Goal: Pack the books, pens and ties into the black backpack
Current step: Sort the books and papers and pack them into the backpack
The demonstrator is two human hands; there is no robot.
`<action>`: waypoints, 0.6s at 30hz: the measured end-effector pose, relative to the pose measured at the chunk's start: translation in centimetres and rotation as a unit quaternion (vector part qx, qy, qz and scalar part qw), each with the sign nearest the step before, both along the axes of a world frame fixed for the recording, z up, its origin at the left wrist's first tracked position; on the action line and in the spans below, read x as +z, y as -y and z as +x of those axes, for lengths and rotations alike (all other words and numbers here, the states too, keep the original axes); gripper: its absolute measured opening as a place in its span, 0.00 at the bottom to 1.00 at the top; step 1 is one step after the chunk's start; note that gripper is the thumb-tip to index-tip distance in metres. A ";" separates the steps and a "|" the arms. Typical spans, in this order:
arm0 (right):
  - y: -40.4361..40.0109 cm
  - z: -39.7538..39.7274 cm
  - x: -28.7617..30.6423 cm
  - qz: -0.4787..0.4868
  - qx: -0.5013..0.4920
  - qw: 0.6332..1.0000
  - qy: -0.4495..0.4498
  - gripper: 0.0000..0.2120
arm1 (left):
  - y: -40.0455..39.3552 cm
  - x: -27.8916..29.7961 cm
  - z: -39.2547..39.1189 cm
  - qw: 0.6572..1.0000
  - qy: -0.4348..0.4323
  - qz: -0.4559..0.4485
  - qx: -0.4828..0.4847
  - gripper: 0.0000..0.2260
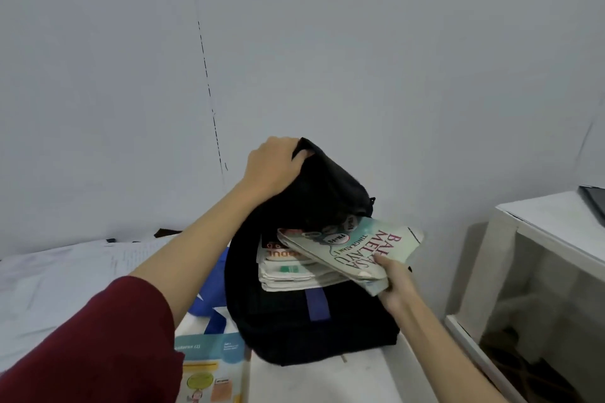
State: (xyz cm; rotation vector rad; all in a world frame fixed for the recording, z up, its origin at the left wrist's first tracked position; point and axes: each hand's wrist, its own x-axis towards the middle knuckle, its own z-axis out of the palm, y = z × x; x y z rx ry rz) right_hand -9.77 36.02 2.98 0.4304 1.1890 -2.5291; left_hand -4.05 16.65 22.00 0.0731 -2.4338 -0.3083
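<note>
The black backpack (314, 321) lies on a white surface (370, 379) against a pale wall, its mouth open toward the right. The left hand (273, 167) grips the top flap of the bag, fingers curled over the black fabric and lifting it so that the opening gapes. Inside the opening sits a stack of books (294, 267) — at least three can be made out by their edges, though the exact count cannot be told; the top one of the stack shows a dark red cover with orange lettering.

The right hand (393, 281) holds one more book, the pale green textbook (360, 249), pinched at its near corner between thumb and fingers. It lies on top of the stack at a slant, its far end under the raised flap and its near end jutting out of the bag to the right.

Just beside the backpack on the left, another book with a teal and yellow cover (212, 370) lies flat on the surface, partly under a blue and white cloth (209, 304). Further left lie white papers (108, 258). A white side table (540, 239) stands to the right — one dark flat thing rests on its top at the frame's edge.

No pens can be made out, and whether the cloth is a tie cannot be told.
</note>
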 end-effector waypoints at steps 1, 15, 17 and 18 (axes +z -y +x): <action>1.4 0.2 0.0 -0.016 0.005 1.000 0.005 0.16 | -0.1 0.2 -0.1 1.000 -0.013 0.015 0.004 0.15; 8.2 -1.1 1.3 0.623 0.186 0.659 -0.379 0.14 | 0.0 1.1 -1.3 0.999 -0.043 0.026 -0.017 0.15; 7.7 -1.8 0.4 0.701 0.208 0.511 -0.452 0.19 | 0.0 0.9 -1.3 0.999 -0.042 0.015 -0.017 0.15; 7.7 -2.2 -0.3 0.721 0.238 0.464 -0.456 0.21 | 0.0 0.8 -1.4 0.999 -0.042 0.007 -0.016 0.15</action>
